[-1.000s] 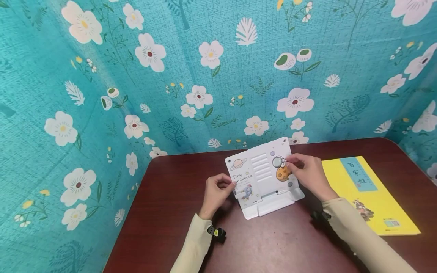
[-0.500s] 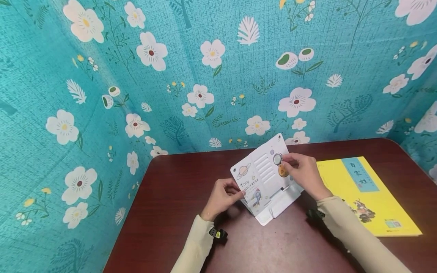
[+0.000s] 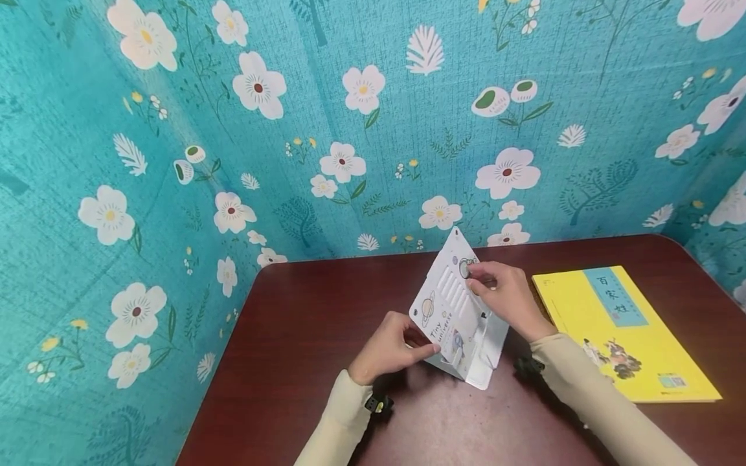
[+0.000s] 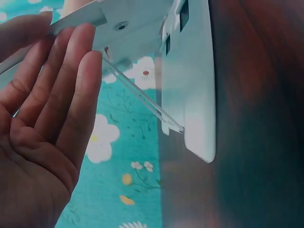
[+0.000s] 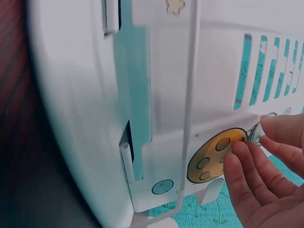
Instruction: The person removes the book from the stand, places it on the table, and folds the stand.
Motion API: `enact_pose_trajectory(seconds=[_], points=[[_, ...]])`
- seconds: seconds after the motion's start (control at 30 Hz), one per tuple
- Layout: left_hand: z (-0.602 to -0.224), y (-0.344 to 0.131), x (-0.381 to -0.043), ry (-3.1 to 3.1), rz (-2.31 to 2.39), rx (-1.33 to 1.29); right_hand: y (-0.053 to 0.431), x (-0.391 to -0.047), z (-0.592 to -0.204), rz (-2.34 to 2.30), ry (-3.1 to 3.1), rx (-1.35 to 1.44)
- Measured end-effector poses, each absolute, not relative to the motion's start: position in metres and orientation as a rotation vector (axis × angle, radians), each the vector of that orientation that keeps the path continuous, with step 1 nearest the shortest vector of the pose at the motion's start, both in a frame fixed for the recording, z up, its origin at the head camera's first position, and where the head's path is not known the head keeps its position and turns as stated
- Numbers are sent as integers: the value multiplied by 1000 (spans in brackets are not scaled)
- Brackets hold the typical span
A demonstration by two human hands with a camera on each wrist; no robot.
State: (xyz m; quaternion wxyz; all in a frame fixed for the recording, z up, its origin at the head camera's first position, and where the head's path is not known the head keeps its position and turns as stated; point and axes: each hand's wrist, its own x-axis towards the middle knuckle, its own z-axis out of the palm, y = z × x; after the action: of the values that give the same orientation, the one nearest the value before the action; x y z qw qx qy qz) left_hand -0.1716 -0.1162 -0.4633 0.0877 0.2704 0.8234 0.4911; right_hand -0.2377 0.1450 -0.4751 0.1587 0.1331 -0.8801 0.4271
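Observation:
A white book stand [image 3: 438, 292] printed with planets, a rocket and "Tiny universe" stands on the table, its panel tilted up and turned sideways. My left hand [image 3: 389, 353] grips the panel's left edge, thumb in front and fingers behind. My right hand [image 3: 508, 299] pinches the opposite edge beside the astronaut drawing. In the left wrist view, a thin wire support [image 4: 137, 92] runs from behind the panel to the stand's flat base [image 4: 192, 104]. Slots [image 5: 259, 71] and an orange cratered planet [image 5: 214, 154] show on the panel in the right wrist view.
A yellow book [image 3: 658, 343] with a blue title strip lies on the dark red-brown table [image 3: 303, 323] at the right. Behind the table hangs a teal flowered cloth [image 3: 384, 129]. Black straps with small devices [image 3: 379, 404] sit on both wrists.
Both hands turn the book stand, so its panel now faces more to the right. My left hand has come nearer and rightward; my right hand has shifted left.

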Motion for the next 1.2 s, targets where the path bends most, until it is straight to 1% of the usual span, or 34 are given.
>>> enact_pose_trajectory(seconds=[0.2, 0.33, 0.53, 0.87, 1.03, 1.2], points=[[-460, -105, -164, 2468, 1374, 925, 138, -238, -480, 1227, -2460, 487], [-457, -95, -160, 2499, 1308, 1025, 137, -238, -481, 1248, -2446, 511], [-466, -78, -153, 2596, 1317, 1106, 131, -235, -480, 1266, -2447, 563], [-470, -73, -151, 2702, 1366, 1067, 127, -225, -477, 1287, -2496, 631], [-471, -75, -153, 2631, 1405, 1046, 129, -217, -478, 1287, -2499, 645], [-475, -83, -160, 2595, 1459, 959, 130, -210, -482, 1283, -2474, 685]])
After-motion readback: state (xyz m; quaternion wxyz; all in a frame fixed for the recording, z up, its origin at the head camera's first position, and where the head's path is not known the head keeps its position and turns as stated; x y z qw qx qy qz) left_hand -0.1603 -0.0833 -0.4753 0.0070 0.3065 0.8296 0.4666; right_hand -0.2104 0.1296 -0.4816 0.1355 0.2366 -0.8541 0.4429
